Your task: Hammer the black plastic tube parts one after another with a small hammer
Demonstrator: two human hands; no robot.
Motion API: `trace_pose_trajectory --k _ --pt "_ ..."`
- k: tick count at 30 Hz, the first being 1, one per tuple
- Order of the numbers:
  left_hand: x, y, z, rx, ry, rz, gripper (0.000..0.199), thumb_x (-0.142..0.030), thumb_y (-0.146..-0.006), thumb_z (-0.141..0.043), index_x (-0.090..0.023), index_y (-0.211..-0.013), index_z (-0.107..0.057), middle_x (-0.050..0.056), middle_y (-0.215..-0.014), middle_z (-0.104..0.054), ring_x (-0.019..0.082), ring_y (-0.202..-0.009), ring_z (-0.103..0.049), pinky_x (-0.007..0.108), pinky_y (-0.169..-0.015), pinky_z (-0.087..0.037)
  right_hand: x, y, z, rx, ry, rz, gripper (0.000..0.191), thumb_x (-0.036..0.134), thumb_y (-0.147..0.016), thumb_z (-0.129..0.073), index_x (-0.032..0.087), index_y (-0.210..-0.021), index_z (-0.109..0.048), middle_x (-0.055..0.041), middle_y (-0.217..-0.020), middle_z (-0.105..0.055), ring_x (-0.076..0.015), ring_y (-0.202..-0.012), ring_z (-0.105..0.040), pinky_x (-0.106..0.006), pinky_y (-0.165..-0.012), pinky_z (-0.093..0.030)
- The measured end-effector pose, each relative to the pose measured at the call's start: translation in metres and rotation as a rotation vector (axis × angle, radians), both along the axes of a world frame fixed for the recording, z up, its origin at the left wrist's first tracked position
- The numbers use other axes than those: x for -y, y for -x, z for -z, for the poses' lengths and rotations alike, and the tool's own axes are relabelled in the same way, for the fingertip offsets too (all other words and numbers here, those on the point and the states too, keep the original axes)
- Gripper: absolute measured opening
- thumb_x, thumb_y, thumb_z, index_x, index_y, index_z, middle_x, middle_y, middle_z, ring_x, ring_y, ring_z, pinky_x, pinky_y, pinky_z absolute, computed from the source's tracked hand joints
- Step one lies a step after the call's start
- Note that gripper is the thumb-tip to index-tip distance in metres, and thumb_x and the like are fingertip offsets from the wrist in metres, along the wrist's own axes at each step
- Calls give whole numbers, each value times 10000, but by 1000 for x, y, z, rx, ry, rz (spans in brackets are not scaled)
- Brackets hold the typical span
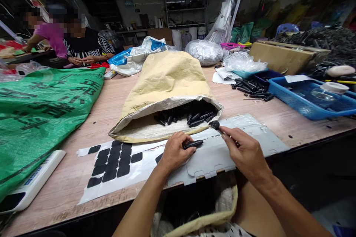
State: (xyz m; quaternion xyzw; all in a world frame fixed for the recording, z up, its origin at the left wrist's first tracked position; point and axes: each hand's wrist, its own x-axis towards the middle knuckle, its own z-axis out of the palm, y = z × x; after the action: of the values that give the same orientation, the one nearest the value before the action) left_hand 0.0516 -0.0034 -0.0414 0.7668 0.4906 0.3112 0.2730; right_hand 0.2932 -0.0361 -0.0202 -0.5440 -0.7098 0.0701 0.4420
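Note:
My left hand grips a black cylindrical piece over the grey board. To its right, my right hand is closed round a thin handle with a round black head, held near the sack's lower right edge. The yellow paper sack lies with its mouth towards me, several black pieces inside. Left of my left hand, a white sheet carries several black rounded squares.
A green sack and a white device are at the left. Blue tray, loose black parts and cardboard box stand right. Below the table edge, another open sack. Two people sit at back left.

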Motion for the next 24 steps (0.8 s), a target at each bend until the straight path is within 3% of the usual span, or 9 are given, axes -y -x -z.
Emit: trace_pose_trajectory --k 3,7,13,16,21,24 --pt "0 1 -1 20 19 3 165 -165 -764 -764 -217 -889 -670 3 -883 -642 200 -885 -559 320 -790 -414 -20 -22 5 118 31 98 287 242 -952 -554 258 -1192 -711 -39 -1029 -735 -226 -970 -681 -363 -850 -520" --pt "0 1 -3 24 32 0 177 -168 -765 -765 -220 -901 -665 7 -897 -644 206 -899 -562 322 -794 -415 -41 -42 24 300 20 145 254 217 -917 -590 246 -1124 -734 -37 -961 -717 -241 -954 -653 -370 -836 -498" --pt "-2 0 0 -20 9 5 153 -180 -786 -751 -216 -900 -655 11 -898 -645 210 -907 -556 333 -807 -415 -49 -49 43 422 -22 125 249 222 -938 -571 238 -1136 -721 -40 -927 -689 -231 -928 -611 -352 -826 -467" --pt "2 -1 -8 -69 -8 35 120 -213 -823 -735 -214 -911 -654 19 -908 -644 213 -908 -553 343 -803 -422 -49 -49 44 438 -24 127 245 228 -945 -565 239 -1139 -714 -41 -926 -682 -227 -927 -605 -345 -823 -455" --pt "46 -1 -38 -160 -69 156 125 -254 -867 -710 -237 -984 -668 54 -1080 -629 243 -1031 -539 399 -898 -447 -49 -49 43 453 -31 129 237 233 -947 -570 247 -1141 -705 -31 -914 -669 -221 -913 -591 -335 -814 -437" --pt "89 1 -37 -221 -100 198 212 -201 -827 -719 -256 -1023 -662 74 -1351 -542 299 -1224 -467 475 -1024 -425 -48 -48 44 477 -48 138 233 237 -949 -567 245 -1138 -702 -29 -902 -665 -222 -891 -577 -338 -807 -427"
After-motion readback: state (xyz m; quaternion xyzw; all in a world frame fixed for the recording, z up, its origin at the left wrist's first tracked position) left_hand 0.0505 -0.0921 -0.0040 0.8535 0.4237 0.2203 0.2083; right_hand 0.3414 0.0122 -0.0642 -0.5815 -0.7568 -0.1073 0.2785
